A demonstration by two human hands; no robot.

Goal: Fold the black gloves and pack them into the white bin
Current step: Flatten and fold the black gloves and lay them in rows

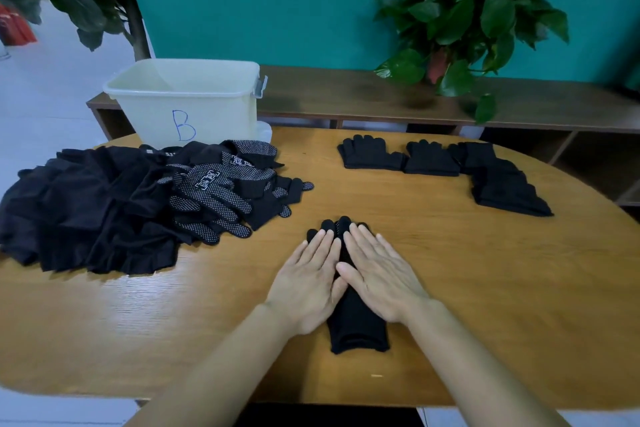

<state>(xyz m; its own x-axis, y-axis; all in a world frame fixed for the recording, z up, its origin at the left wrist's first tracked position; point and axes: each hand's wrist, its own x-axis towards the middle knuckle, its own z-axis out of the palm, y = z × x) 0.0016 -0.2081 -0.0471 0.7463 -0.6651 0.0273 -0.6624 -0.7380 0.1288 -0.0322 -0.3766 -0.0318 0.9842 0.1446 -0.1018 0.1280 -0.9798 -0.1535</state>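
Your left hand (306, 279) and right hand (379, 274) lie flat, fingers straight and together, palms pressing side by side on the black glove (356, 326) at the near middle of the wooden table (467, 288), gripping nothing. The white bin (183, 104), marked B, stands at the far left edge behind the loose heap of gloves (138, 201); you can't tell whether anything lies inside it. Folded gloves (450, 166) sit in a row far right.
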